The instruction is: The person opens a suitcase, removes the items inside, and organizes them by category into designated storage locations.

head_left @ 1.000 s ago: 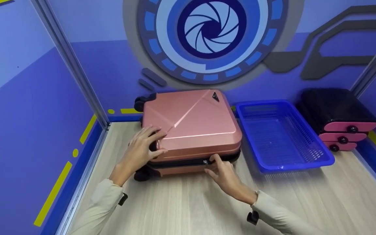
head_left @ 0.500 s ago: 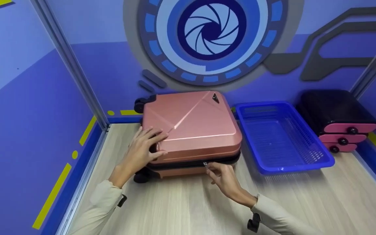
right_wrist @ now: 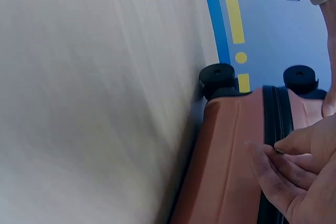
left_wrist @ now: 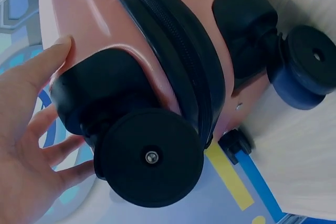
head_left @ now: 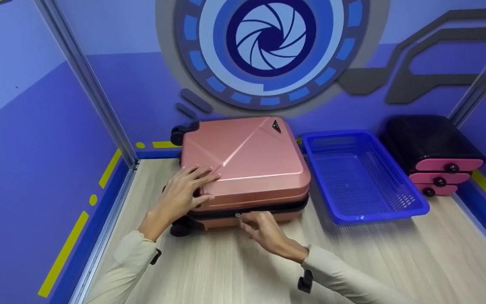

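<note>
Backdrop: printed wall [head_left: 133, 84] in blue and violet, with a large round emblem [head_left: 271, 39] above the work.
Surface: pale wood-grain tabletop [head_left: 209, 270].
Suitcase: pink suitcase [head_left: 247, 156], hard-shelled, lying flat on the tabletop before the back wall, left of centre; wheel end to the person's left, shells together.
Zip seam: black zip seam [head_left: 283, 207] along the side facing the person.
Zip pull: small metal zip pull [head_left: 238, 215], on the front run of the seam, nearer the wheels than the far right corner.
Right hand: right hand [head_left: 267, 230], thumb and finger pinching the zip pull.
Left hand: left hand [head_left: 177, 192], no clenched grip; fingers spread over the wheel-end corner of the shell, thumb on its edge beside a black wheel [left_wrist: 151, 157].
Change: a second ago the right hand's fingers were only at the pull; now they pinch it and have drawn it leftward along the seam. Suitcase and left hand keep their places.
Bearing on the work: the slider appears to run freely, with the left hand likely steadying the case; whether the zip is opening or closing cannot be told.
Adjacent: blue basket [head_left: 378, 218], right of the suitcase; black box with pink drawers [head_left: 435, 137] beyond it.
</note>
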A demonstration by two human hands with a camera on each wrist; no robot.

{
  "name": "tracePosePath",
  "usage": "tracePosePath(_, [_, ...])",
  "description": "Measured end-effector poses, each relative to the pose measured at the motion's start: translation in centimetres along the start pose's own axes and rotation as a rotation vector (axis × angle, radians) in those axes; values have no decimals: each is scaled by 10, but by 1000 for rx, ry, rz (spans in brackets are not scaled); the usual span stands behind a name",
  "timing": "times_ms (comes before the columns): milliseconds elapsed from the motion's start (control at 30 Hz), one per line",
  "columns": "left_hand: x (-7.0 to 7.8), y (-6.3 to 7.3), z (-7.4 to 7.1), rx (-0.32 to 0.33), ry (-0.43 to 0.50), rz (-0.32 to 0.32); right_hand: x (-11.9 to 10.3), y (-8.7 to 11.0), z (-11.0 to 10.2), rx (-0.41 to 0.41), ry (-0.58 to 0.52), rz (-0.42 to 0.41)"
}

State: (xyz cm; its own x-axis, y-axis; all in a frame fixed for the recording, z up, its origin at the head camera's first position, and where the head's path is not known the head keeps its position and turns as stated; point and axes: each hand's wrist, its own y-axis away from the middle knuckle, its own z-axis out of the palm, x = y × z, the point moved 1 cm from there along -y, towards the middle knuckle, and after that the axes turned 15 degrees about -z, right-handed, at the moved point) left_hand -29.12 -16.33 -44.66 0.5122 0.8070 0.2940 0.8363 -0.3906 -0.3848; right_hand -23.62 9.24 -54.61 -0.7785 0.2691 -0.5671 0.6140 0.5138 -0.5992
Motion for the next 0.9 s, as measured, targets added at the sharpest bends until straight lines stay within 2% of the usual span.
tracePosePath(200, [1,-1,0,4,-1,-11,-4,-18,19,-56,1,-36])
tracePosePath(367, [0,0,1,11,-2,-4,-6,-24,28,-74,-49,2])
tracePosePath(567, [-2,1,4,39,-8,8,-4,-24,29,-79,-133,85])
tracePosePath(667, [-3,5,6,59,20,-4,-5,-23,25,-113,-68,76])
tracePosePath(767, [-2,14,14,137,47,-21,-9,-21,14,-134,55,33])
tracePosePath(900, [2,32,30,319,20,12,-13,-19,-15,-81,201,-91])
